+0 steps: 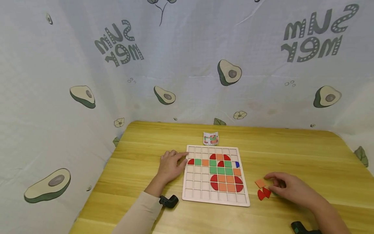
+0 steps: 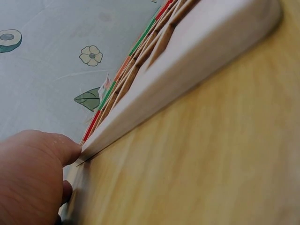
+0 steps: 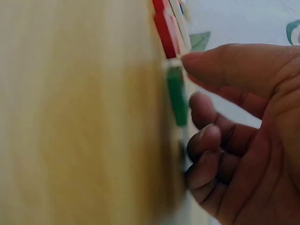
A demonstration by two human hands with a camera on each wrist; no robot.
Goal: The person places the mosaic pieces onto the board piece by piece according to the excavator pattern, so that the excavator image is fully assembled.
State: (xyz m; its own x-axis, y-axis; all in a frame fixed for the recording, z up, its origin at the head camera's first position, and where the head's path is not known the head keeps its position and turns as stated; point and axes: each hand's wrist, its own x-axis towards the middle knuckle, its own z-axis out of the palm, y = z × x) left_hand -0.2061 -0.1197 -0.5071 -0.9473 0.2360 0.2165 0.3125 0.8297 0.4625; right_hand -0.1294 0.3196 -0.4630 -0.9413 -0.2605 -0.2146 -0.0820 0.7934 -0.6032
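A pale square grid board lies on the table, with red, green and orange pieces forming a pattern and a blue piece near its right side. My left hand rests at the board's left edge, index finger stretched onto the rim; its thumb meets the board's side in the left wrist view. To the right, my right hand hovers over loose pieces, fingers loosely bent. Beside it lie an orange square and two red quarter-round pieces. A green piece stands out near its fingertips, not visibly gripped.
A small printed pattern card with curled edges sits behind the board. Black wrist devices are on both arms. A white cloth with avocado prints hangs at the back and left of the wooden table.
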